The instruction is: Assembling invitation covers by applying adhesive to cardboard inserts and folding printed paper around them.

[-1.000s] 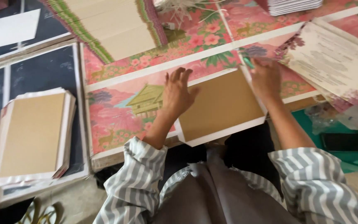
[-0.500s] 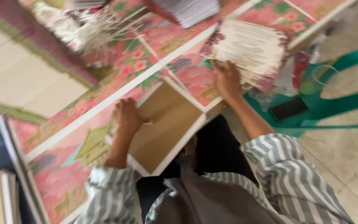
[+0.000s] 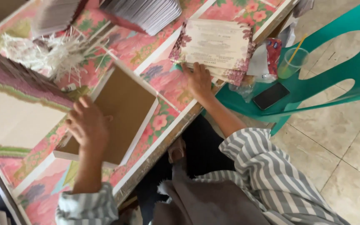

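Left hand (image 3: 87, 125) lies loose-fingered on the brown card panel (image 3: 117, 112), mid-table. Right hand (image 3: 198, 80) presses fingers flat at the near edge of the printed card stack (image 3: 215, 48), far right. Cards look light, stiff, slippery; pinch edges.

Soft, even daylight is filling the scene, brightest on the pale floor tiles (image 3: 346, 137) at the right. Shadows are staying faint, pooling darkest under the table's near edge (image 3: 163, 146). Glare is washing out the cream sheet (image 3: 9, 121) at the left (slightly blurred there), and the corners are bending a little.
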